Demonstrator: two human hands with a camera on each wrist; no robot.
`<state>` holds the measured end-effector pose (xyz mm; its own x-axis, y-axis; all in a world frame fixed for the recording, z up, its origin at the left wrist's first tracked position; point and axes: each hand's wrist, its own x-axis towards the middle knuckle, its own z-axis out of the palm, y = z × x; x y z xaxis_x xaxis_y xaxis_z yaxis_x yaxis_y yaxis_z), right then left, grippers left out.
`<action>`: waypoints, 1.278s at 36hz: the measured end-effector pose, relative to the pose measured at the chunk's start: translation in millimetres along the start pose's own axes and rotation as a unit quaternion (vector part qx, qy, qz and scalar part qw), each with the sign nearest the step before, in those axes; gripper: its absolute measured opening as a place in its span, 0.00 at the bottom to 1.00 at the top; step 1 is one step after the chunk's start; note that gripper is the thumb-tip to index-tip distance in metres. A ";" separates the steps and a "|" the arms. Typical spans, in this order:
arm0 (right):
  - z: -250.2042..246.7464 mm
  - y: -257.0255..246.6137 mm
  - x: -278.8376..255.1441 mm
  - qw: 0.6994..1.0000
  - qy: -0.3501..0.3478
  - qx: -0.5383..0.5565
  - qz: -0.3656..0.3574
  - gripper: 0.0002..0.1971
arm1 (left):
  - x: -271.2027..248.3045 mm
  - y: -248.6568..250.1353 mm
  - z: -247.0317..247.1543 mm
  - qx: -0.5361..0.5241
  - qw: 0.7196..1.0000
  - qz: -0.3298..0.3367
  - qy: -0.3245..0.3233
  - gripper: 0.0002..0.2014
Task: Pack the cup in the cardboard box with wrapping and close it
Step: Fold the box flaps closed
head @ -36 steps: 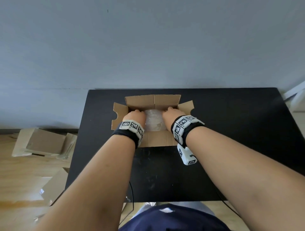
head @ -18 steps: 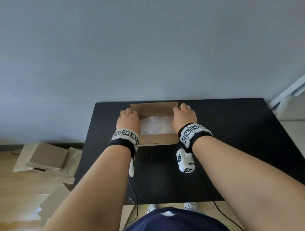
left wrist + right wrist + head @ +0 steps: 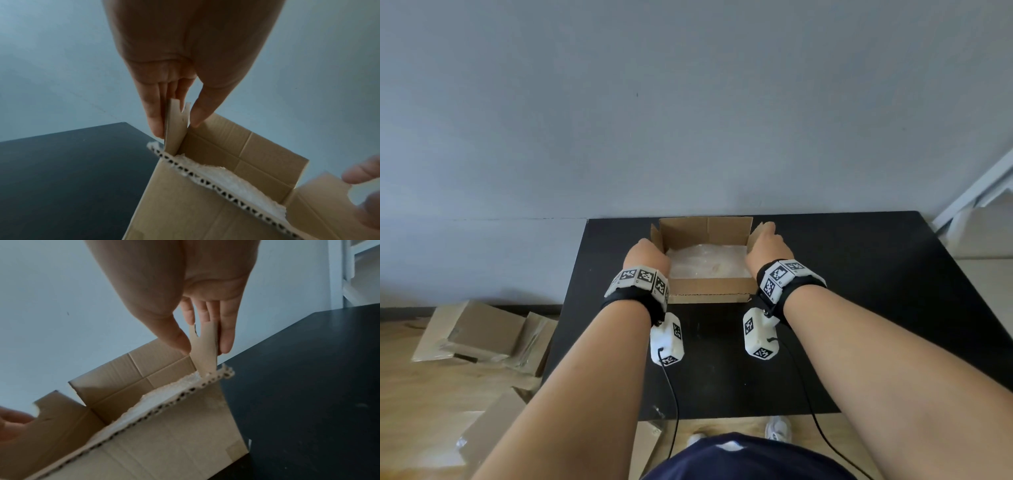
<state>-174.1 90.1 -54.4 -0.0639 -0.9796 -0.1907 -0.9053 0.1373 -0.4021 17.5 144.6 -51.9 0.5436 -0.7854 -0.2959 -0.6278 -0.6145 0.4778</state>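
Observation:
The open cardboard box (image 3: pixel 709 291) stands at the far middle of the black table (image 3: pixel 859 308), its back flap upright. White bubble wrapping (image 3: pixel 705 263) fills the inside; the cup is hidden beneath it. My left hand (image 3: pixel 647 257) pinches the left side flap (image 3: pixel 174 139) between thumb and fingers (image 3: pixel 154 123) and holds it upright. My right hand (image 3: pixel 767 246) pinches the right side flap (image 3: pixel 205 360) in the same way, thumb inside and fingers (image 3: pixel 227 340) outside. The wrapping (image 3: pixel 236 183) shows just under the box's front rim.
The box sits close to the table's far edge and the grey wall. Flattened cardboard pieces (image 3: pixel 476 332) lie on the wooden floor at the left, more (image 3: pixel 496 428) nearer me. A white frame (image 3: pixel 979 192) leans at the far right. Cables hang from both wrist cameras.
Both hands came up off the wrapping inside the box and went out to the side flaps. They now pinch those flaps, which stand upright instead of splaying outwards.

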 end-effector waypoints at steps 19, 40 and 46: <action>0.1 -1.5 -13.5 0.957 -0.200 -0.175 -0.116 0.46 | -18.1 5.7 11.3 0.242 0.946 0.137 -0.164 0.36; 8.0 3.5 5.0 0.984 -0.102 -0.094 -0.110 0.24 | -3.0 11.2 17.1 0.222 0.967 0.124 -0.035 0.26; 10.5 7.0 12.9 0.968 0.019 -0.170 -0.183 0.44 | 6.4 16.2 21.7 0.269 0.938 0.209 0.059 0.46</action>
<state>-176.8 80.0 -69.0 0.2780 -0.9590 -0.0547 -0.9556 -0.2703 -0.1171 -1.3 128.1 -64.0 0.2252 -0.9721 -0.0659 -0.9730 -0.2279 0.0357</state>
